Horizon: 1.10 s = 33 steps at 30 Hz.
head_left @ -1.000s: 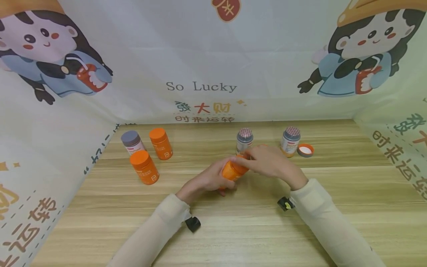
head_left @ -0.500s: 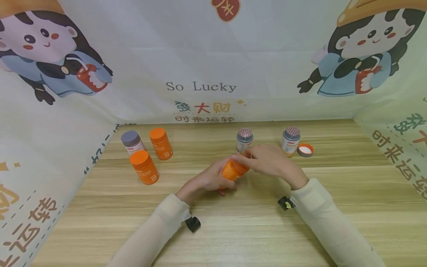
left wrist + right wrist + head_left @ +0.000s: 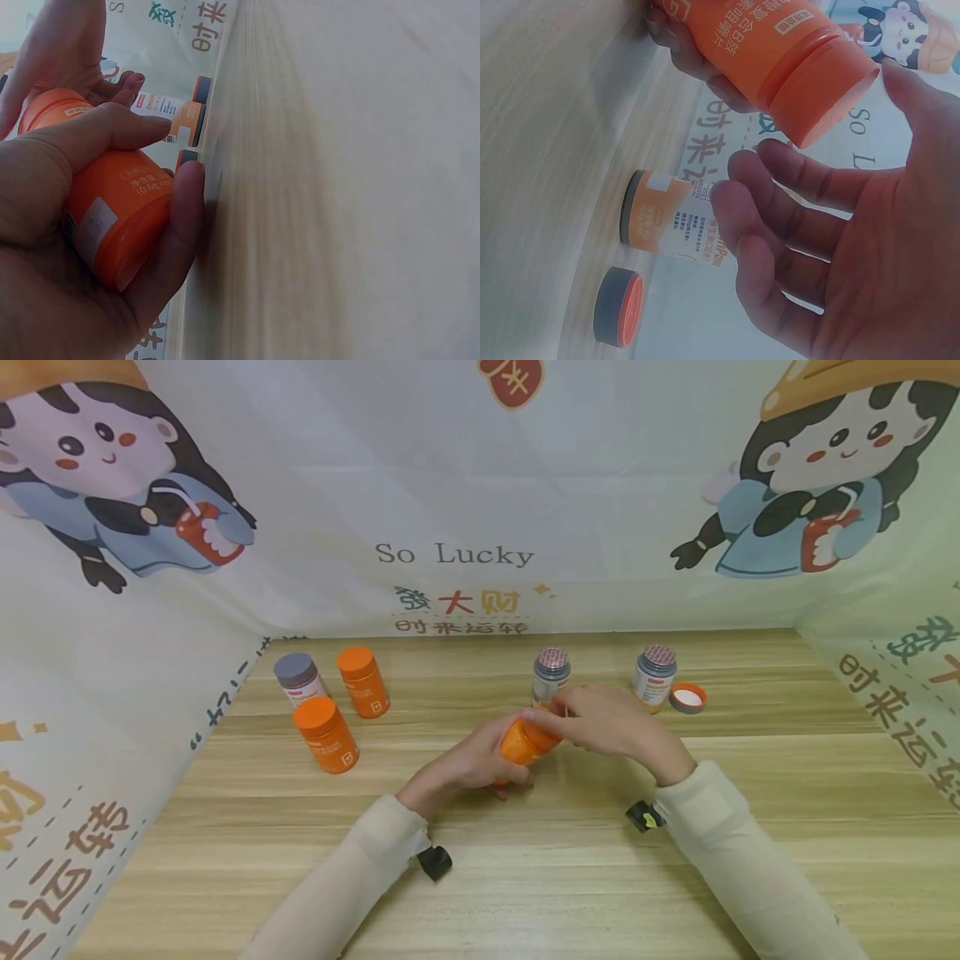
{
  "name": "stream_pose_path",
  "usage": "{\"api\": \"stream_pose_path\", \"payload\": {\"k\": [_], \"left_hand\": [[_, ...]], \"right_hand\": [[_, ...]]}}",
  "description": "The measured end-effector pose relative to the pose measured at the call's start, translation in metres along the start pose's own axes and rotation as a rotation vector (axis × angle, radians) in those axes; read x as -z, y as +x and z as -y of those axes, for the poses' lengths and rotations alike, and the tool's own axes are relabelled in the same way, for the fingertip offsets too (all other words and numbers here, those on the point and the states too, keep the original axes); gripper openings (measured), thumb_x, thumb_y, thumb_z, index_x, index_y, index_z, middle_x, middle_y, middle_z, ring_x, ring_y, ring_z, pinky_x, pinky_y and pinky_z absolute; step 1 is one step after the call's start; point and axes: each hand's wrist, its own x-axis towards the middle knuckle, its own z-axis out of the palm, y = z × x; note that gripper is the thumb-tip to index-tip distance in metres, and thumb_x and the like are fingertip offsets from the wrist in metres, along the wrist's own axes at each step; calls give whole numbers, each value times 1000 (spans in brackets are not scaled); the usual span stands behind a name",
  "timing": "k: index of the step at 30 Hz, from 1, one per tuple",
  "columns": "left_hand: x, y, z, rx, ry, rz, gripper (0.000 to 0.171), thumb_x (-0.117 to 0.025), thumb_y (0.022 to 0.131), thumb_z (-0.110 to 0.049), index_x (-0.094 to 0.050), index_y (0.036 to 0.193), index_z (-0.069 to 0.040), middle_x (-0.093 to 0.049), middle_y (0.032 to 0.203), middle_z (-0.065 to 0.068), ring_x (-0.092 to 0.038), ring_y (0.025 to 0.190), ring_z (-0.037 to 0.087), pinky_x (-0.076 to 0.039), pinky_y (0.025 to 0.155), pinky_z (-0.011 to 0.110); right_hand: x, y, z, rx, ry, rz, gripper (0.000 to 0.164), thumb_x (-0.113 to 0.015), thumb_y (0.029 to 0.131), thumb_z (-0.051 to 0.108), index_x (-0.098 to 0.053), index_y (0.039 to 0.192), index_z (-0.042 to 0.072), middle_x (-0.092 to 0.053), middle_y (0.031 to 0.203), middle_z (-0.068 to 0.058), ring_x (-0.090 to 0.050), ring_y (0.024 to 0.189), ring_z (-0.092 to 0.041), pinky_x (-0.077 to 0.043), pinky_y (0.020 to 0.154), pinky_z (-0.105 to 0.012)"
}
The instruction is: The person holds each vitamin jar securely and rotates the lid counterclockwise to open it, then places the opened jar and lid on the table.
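My left hand (image 3: 480, 758) grips an orange supplement bottle (image 3: 520, 745), tilted with its top toward the right. In the left wrist view, thumb and fingers wrap the body of the bottle. My right hand (image 3: 611, 722) is at the orange lid (image 3: 829, 94); its thumb tip meets one edge and the curved index finger lies along the opposite edge. The lid sits on the bottle. Just behind the hands stands a lidless white-labelled bottle (image 3: 551, 672), partly hidden, with patterned foil over its mouth. A similar bottle (image 3: 654, 677) stands farther right, beside a loose grey-and-orange lid (image 3: 687, 697).
Two orange bottles with lids stand at the left, one nearer (image 3: 326, 737) and one at the back (image 3: 363, 683). Behind the nearer one is a grey-lidded bottle (image 3: 296, 677). A printed cloth backdrop (image 3: 450, 493) encloses the wooden table (image 3: 525, 885) at the back and sides.
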Motion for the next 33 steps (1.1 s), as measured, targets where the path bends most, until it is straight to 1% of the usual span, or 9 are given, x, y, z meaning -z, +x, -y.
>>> {"api": "stream_pose_path", "payload": {"k": [5, 9, 14, 18, 22, 26, 33], "left_hand": [[0, 0, 0, -8, -5, 5, 56, -72, 74, 2, -51, 120, -22, -53, 93, 10, -58, 66, 21, -56, 47, 42], [-1, 0, 0, -5, -11, 4, 56, -72, 74, 1, -51, 120, -22, -53, 93, 10, -58, 67, 21, -56, 47, 42], [-1, 0, 2, 9, -8, -2, 57, -74, 74, 1, -51, 121, -24, -53, 96, 10, -58, 69, 21, -56, 48, 42], [-1, 1, 3, 11, -2, 0, 57, -74, 75, 1, -51, 121, -23, -53, 96, 10, -58, 68, 20, -56, 48, 42], [0, 2, 1, 23, -7, 5, 58, -73, 74, 2, -50, 122, -21, -52, 95, 9, -57, 68, 20, -56, 48, 44], [0, 1, 0, 28, -14, 7, 58, -73, 74, 3, -50, 122, -20, -52, 95, 9, -56, 68, 20, -56, 48, 44], [0, 1, 1, 2, 0, 2, 56, -74, 74, 0, -51, 120, -22, -53, 96, 10, -58, 67, 21, -56, 48, 43]], "right_hand": [[0, 0, -1, 16, 6, 12, 63, -34, 83, 81, -56, 68, 24, -59, 61, 8, -55, 55, -10, -39, 49, -29], [0, 0, -2, 25, 28, 20, 62, -36, 83, 80, -57, 70, 24, -59, 61, 8, -56, 55, -10, -41, 49, -29], [-1, 0, -2, 30, 24, 24, 62, -35, 84, 79, -58, 70, 23, -60, 61, 8, -56, 55, -10, -41, 49, -29], [-2, 0, -2, 43, 30, 32, 61, -38, 83, 79, -58, 71, 23, -59, 61, 7, -56, 54, -10, -41, 49, -29], [0, 0, -2, 33, 38, 30, 61, -38, 83, 79, -59, 73, 23, -59, 61, 7, -56, 55, -10, -41, 49, -29], [2, -1, -2, 13, 32, 30, 63, -36, 83, 80, -57, 70, 23, -59, 62, 7, -55, 56, -11, -40, 49, -29], [2, -1, -2, 32, 11, 6, 60, -41, 82, 79, -53, 67, 23, -45, 58, 8, -44, 52, -12, -29, 47, -26]]}}
